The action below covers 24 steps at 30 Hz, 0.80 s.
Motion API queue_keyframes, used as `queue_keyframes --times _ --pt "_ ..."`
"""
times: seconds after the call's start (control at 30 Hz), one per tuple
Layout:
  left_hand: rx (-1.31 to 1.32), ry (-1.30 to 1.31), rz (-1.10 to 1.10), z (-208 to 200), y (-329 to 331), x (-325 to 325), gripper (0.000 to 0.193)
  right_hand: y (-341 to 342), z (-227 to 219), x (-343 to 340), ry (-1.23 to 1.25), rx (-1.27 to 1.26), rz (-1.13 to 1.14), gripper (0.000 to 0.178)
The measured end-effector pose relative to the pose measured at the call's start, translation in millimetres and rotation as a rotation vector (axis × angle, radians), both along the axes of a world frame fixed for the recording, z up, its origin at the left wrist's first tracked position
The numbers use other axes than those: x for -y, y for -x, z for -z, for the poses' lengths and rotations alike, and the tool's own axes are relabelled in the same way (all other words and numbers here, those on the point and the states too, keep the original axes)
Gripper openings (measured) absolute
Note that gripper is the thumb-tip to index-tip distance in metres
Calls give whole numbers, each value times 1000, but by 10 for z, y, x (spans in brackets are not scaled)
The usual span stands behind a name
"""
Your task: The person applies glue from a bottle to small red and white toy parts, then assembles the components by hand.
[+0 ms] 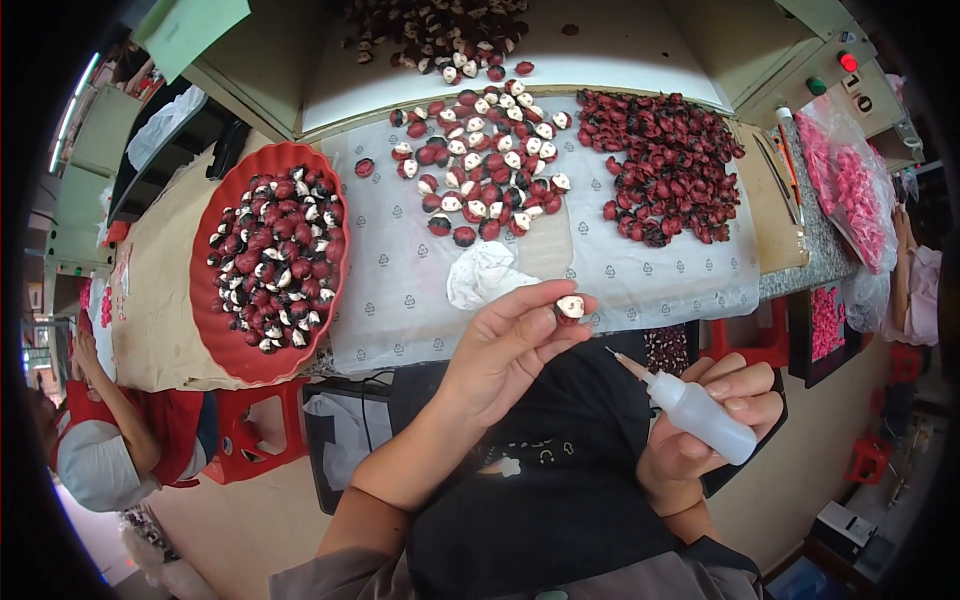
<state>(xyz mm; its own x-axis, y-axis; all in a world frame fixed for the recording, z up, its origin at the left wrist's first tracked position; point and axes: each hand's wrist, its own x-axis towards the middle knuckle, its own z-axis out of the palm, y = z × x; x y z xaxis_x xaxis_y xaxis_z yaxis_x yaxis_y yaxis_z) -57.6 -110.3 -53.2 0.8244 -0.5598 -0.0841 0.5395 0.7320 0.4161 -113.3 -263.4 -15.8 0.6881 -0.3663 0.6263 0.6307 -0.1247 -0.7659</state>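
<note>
My left hand (505,345) pinches a small doll head (570,308) with a cream face and dark red back between thumb and fingers, above the table's near edge. To its right, my right hand (715,415) is wrapped round a translucent squeeze bottle (705,418). The bottle's thin needle tip points up and left, toward the doll head but apart from it. Beyond my left hand lies a crumpled white tissue (482,275). Many similar heads (485,165) are spread on the white printed sheet (390,300), and dark red pieces (660,165) are heaped at its right.
A red scalloped basin (200,270) full of heads stands at the left. At the back, an open cabinet (620,50) holds more heads. Tweezers (778,180) lie right of the sheet, near a bag of pink pieces (850,190). Another person (110,440) sits at the left.
</note>
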Motion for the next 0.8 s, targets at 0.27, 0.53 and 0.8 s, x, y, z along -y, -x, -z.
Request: queue_keyframes --times 0.27,0.53,0.8 --pt "-10 -1 17 -16 -2 13 30 -12 44 23 184 88 -53 43" --pt "2 0 44 -21 43 23 31 1 58 33 318 67 -128 42" --pt "21 -4 65 -9 53 28 31 20 59 23 342 16 -166 43"
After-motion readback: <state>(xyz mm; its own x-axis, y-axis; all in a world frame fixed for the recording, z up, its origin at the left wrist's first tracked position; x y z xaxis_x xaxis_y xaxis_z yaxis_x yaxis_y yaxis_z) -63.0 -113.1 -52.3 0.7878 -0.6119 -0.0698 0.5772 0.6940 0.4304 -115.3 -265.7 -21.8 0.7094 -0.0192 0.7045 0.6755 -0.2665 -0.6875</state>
